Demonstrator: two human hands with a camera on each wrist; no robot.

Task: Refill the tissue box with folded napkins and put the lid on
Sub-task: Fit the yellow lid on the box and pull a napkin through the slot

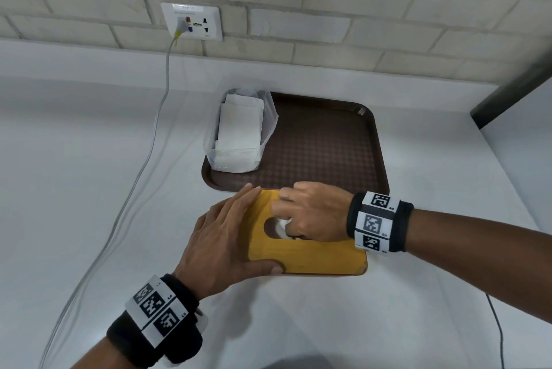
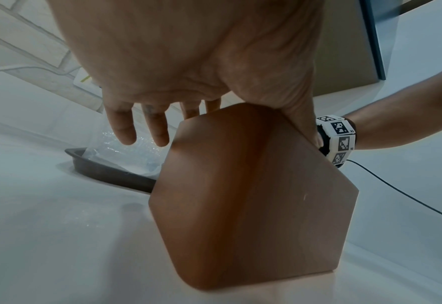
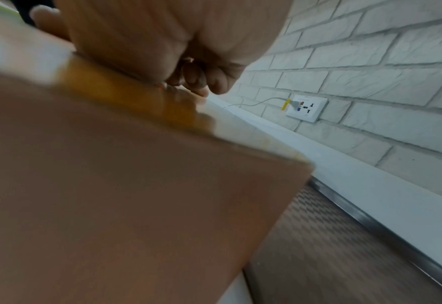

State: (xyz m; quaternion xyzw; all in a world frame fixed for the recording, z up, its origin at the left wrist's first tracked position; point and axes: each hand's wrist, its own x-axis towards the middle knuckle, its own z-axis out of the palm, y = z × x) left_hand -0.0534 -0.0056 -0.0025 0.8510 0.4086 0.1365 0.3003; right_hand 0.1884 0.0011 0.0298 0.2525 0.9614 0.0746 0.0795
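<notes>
The tissue box stands on the white counter just in front of the tray, with brown sides and its yellow lid on top. My left hand lies against the box's left side with straight fingers and its thumb along the front edge. My right hand rests on the lid. Its curled fingers pinch a bit of white napkin at the lid's oval hole. In the right wrist view the curled fingers sit over the lid. A clear bag of folded napkins stands on the tray's left side.
The brown tray lies behind the box, against the brick wall. A wall socket feeds a grey cable that runs down the counter's left side. A black cable lies at the right. A dark panel rises at the far right.
</notes>
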